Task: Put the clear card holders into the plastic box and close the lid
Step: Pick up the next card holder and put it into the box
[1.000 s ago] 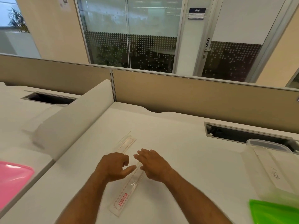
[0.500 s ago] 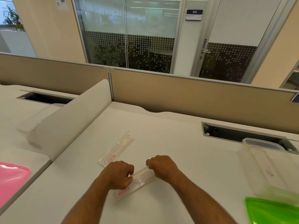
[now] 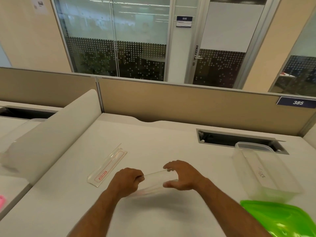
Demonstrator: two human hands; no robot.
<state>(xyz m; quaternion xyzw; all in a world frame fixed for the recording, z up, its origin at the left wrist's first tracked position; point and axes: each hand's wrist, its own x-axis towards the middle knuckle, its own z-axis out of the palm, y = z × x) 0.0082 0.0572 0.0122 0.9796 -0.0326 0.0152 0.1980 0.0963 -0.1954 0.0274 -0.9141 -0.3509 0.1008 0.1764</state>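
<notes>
Lifted one clear card holder (image 3: 153, 181) off the bench (image 3: 171, 142), left hand (image 3: 127, 181) and right hand (image 3: 183, 176) gripping its ends, ready for the plastic box (image 3: 266, 175).

Bare desk (image 3: 196, 168) between held holder (image 3: 153, 181) and open box (image 3: 266, 177).

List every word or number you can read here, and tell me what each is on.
"030": door sign.
"PUSH": door plate.
"385": blue partition tag.
Red brand word on the card holder lying on the desk: mirrored, unclear.
Handwriting on the plastic box: illegible.
Wall notice: too small.
</notes>
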